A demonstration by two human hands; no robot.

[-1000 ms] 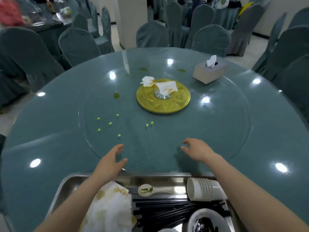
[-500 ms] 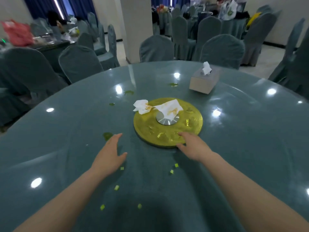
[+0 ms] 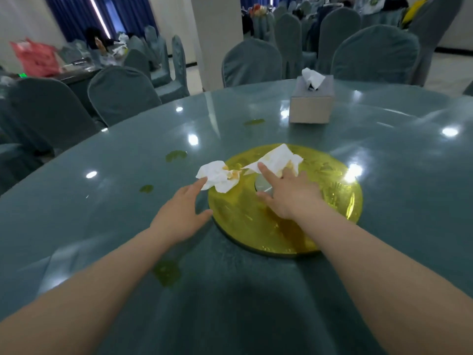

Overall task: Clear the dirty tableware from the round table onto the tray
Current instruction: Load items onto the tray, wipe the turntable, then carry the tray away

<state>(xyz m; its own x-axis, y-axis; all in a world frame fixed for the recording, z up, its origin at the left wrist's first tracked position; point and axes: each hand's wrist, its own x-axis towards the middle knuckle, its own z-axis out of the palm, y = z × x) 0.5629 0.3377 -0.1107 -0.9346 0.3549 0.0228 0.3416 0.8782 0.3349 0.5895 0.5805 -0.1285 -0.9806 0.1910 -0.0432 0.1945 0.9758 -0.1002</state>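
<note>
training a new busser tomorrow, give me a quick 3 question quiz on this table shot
1. True or false: the left hand grips the grey tissue box.
2. Which crumpled white napkin do the right hand's fingers rest on: A) the stained napkin at the disc's left edge, B) the napkin nearer the disc's centre?
3. Fill in: both napkins lie at least partly on a round ____-coloured glass disc.

Key: 1 false; 2 B; 3 yellow

One crumpled napkin (image 3: 218,176) lies just beyond the left hand (image 3: 179,213), another napkin (image 3: 277,157) at the right hand's (image 3: 289,194) fingertips, the tissue box (image 3: 312,103) far beyond it.
</note>
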